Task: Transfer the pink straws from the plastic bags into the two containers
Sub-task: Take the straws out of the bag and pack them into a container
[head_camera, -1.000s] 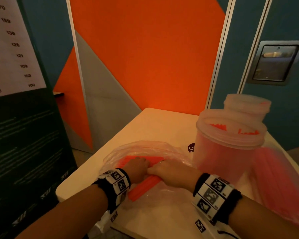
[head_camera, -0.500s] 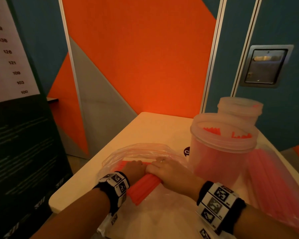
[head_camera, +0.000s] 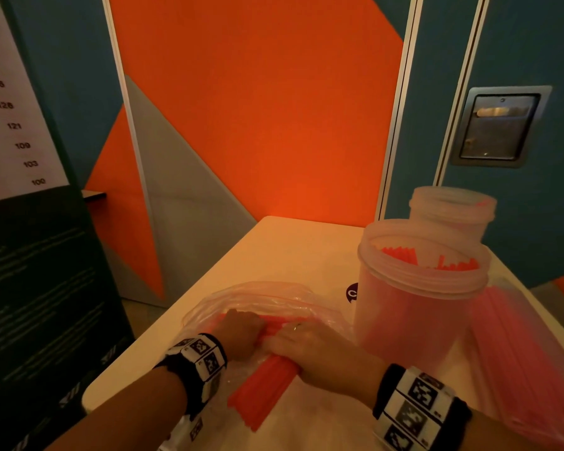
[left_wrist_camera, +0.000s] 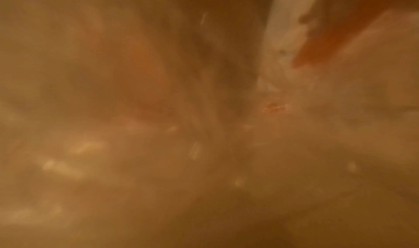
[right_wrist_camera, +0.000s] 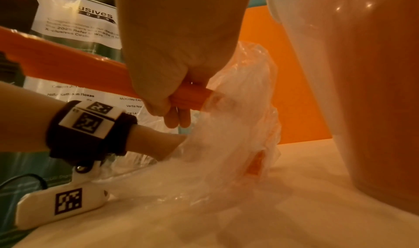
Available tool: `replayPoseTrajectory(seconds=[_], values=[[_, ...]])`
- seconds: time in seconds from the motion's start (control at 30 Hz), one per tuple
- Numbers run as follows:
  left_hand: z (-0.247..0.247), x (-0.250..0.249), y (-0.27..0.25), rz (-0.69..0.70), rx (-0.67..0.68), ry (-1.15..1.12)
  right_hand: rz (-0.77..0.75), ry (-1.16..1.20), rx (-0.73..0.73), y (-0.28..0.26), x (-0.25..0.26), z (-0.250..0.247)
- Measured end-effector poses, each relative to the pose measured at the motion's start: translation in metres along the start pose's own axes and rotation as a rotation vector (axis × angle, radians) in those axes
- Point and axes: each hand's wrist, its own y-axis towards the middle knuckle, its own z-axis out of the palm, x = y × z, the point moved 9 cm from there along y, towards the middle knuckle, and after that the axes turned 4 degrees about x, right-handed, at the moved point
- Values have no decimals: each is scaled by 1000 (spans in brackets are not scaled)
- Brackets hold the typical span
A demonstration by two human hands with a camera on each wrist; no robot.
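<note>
A clear plastic bag [head_camera: 261, 297] lies open on the white table [head_camera: 290, 252]. My right hand [head_camera: 313, 349] grips a bundle of pink straws [head_camera: 264, 388]; its near end sticks out toward me. In the right wrist view the right hand [right_wrist_camera: 167, 83] is a fist around the bundle [right_wrist_camera: 68, 61], whose far end enters the bag [right_wrist_camera: 238, 126]. My left hand [head_camera: 241, 333] sits beside it with fingers curled into the bag's plastic, their tips hidden. Two clear containers stand at the right: the near one [head_camera: 420, 288] holds straws, the far one [head_camera: 453, 206] is behind it.
A second bag full of pink straws [head_camera: 518, 353] lies at the right of the near container. A dark sign board [head_camera: 39, 288] stands left of the table. The table's left edge runs close to my left wrist. The left wrist view is a blur of plastic.
Both hands stay on the bag. The straw bundle sticks out a little further toward me from under the right hand.
</note>
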Motion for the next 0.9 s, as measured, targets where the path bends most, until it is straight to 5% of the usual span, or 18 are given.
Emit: replayPoseTrajectory(seconds=[0.33,0.6,0.9], values=[[-58,42,-28,-80,-441,-123,343,223,-279,-1,-72,-16],[-46,57,-39,-127,-540,-244,559,683,-558,0,-99,-26],[-40,59,-38,-110,-512,-232,745,808,-768,-8,-116,-26]])
